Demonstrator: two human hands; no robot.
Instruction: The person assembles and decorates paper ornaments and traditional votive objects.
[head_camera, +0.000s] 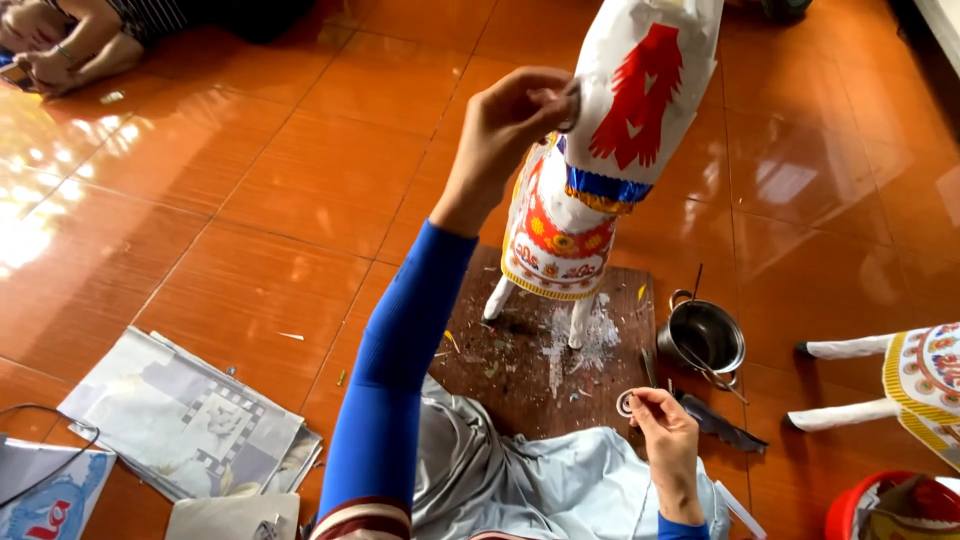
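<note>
A white papier-mâché horse figure (590, 190), trimmed with red cut-paper patterns and a blue and gold collar, is seen standing on a dark, glue-smeared wooden board (520, 370) laid on glossy orange floor tiles (250, 170). The left hand (515, 120), raised on a blue-sleeved arm, is pressed against the figure's neck, its fingertips pinched together on a small pale scrap (too small to be identified). Just in front of the board, the right hand (665, 425) is held low, its thumb and forefinger closed on a small white paper ring (626, 403). To the right of the board, a small metal pot (705, 335) with a stick in it is set down, and a second, unfinished horse figure (900, 385) is lying further right. Folded newspapers (190, 425) are stacked well to the left of the board, while another person's arms (60, 45) are visible far beyond it, at the top left. A risk can be judged here: the tall figure is balanced on thin legs, so a firm push at the neck could tip it, and wet paste could let the trimming slide or wrinkle.
</note>
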